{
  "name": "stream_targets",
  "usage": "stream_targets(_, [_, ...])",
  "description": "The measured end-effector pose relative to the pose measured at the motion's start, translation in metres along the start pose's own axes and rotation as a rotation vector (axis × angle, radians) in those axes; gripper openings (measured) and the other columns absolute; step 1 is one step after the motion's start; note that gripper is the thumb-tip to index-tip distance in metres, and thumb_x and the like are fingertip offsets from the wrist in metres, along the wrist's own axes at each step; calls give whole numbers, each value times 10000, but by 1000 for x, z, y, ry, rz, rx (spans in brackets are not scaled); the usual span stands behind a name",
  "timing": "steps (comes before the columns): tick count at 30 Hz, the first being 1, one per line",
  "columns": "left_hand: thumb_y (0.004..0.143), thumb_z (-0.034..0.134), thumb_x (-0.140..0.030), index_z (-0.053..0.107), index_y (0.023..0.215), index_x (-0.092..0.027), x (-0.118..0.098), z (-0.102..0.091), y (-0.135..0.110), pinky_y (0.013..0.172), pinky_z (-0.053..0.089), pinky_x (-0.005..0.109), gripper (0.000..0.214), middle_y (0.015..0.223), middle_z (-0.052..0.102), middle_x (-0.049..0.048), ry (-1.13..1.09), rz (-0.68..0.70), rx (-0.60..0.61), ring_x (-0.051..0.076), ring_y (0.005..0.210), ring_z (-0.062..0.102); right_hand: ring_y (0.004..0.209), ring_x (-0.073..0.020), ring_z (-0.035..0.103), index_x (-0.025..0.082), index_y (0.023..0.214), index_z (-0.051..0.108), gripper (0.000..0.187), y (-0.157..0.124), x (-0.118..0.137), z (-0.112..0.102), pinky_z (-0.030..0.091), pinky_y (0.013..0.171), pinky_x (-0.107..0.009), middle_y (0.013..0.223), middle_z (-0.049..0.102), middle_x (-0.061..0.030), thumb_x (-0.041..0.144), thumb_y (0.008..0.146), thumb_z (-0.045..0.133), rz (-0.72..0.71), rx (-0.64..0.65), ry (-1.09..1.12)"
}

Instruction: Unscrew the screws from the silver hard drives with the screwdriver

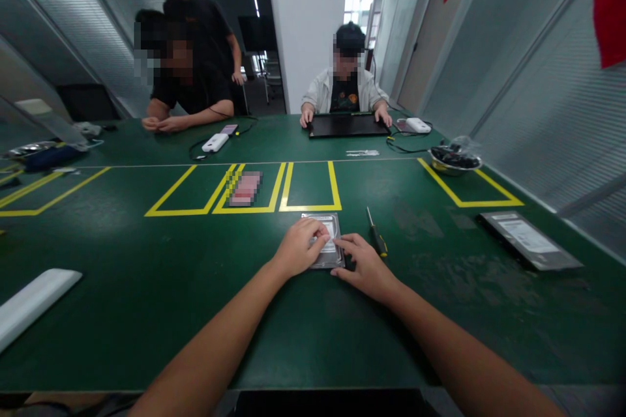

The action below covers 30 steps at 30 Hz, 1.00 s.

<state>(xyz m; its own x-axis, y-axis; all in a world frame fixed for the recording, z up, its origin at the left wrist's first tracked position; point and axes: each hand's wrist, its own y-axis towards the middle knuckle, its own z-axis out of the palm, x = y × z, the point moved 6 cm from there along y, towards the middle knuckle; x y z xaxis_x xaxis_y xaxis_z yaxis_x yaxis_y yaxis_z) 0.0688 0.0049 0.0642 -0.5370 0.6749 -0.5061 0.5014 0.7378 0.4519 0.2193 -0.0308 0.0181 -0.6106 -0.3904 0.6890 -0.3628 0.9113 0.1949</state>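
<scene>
A silver hard drive (328, 229) with a white label lies flat on the green table (147, 287) in front of me. My left hand (299, 246) rests on top of it with curled fingers pressing its label. My right hand (364, 265) grips the drive's near right corner, fingers pinched against its edge. A small screwdriver (376, 233) with a black and yellow handle lies just right of the drive, beside my right hand.
Yellow tape boxes (308, 207) mark the table beyond the drive. A grey anti-static bag (531, 240) lies at right, a metal bowl (454, 159) behind it. A white object (29, 303) lies at left. Three people sit or stand across the table.
</scene>
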Motion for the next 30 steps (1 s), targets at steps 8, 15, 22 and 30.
stream_targets(8, [916,519,-252,605,851,-175,-4,-1,-2,774,432,319,132,830,629,31,-27,-5,3,184,822,566,1166,-236,502,182,1333,523,649,1,0,1,463,994,-425,1266,480,-122,261,726,736,-5,22,17])
stream_targets(15, [918,527,-230,598,880,-182,-13,12,-4,834,421,338,94,900,643,36,-27,-19,57,197,900,564,1169,-227,488,220,1323,523,644,2,1,-1,449,1012,-422,1242,482,-92,215,715,735,-29,39,67])
stream_targets(22, [928,510,-241,624,879,-200,-29,14,-19,856,359,412,131,919,660,52,194,19,75,240,948,507,1142,-225,507,206,1329,509,664,2,-3,-1,482,959,-401,1246,489,-102,190,702,730,-3,43,95])
stream_targets(30, [919,544,-269,658,885,-220,-38,21,-27,877,303,466,128,906,675,48,251,31,63,250,948,481,1117,-219,524,204,1339,499,665,2,-5,-2,477,963,-410,1246,494,-107,179,711,716,-26,47,96])
